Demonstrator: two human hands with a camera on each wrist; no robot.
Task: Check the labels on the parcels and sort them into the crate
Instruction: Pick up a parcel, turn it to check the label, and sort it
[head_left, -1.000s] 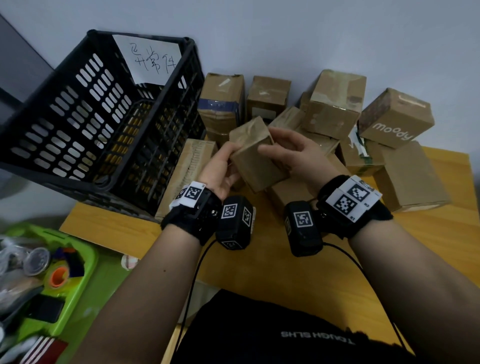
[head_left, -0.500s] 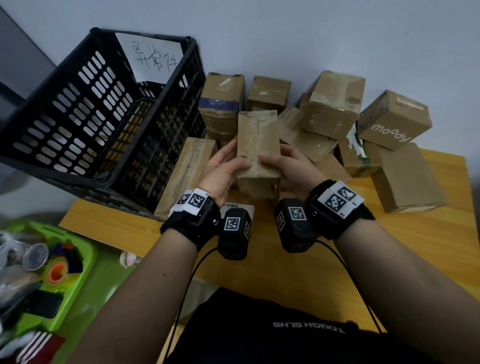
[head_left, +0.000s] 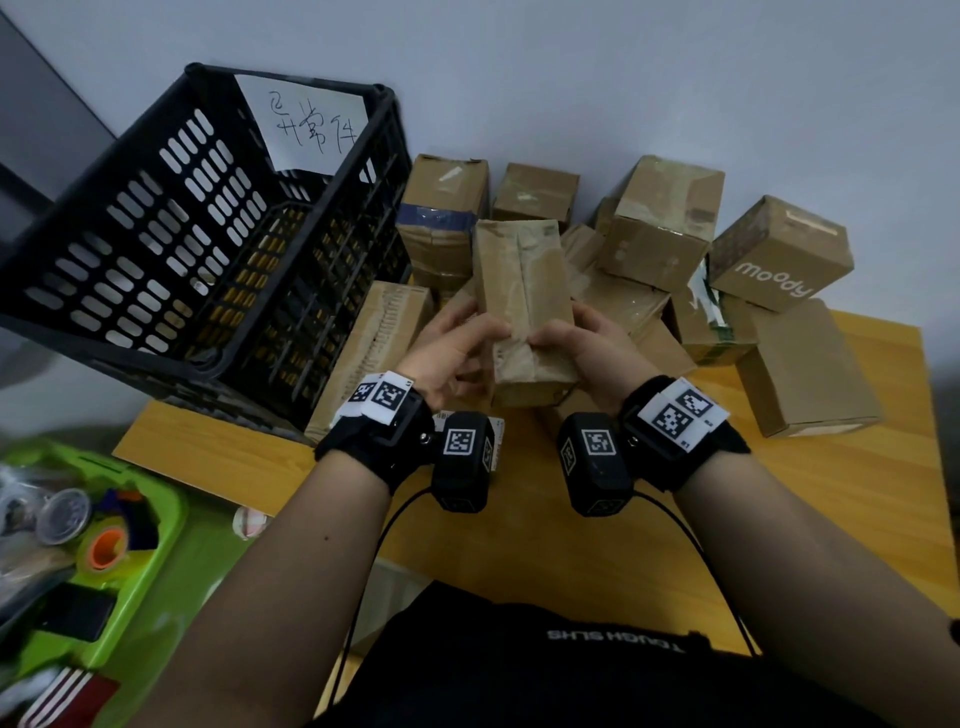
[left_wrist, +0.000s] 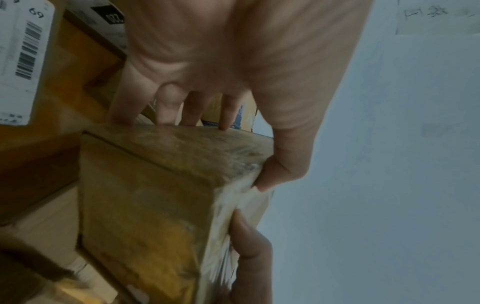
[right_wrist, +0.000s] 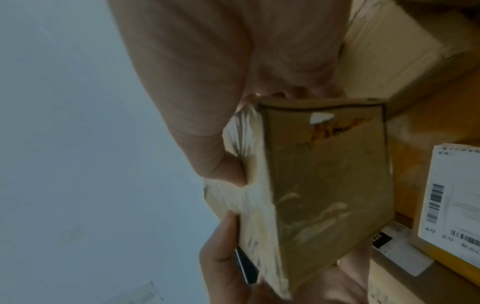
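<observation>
Head view: taped cardboard parcel (head_left: 522, 306) held upright above table (head_left: 810, 514).
Gripped by left hand (head_left: 451, 358) and right hand (head_left: 589, 353) as half a second ago; tilted a second ago.

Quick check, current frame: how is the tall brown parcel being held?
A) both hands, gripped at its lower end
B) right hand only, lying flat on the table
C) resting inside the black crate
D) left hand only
A: the left hand and right hand both grip the lower end of the tall brown parcel, held upright above the table, outside the black crate.
</observation>
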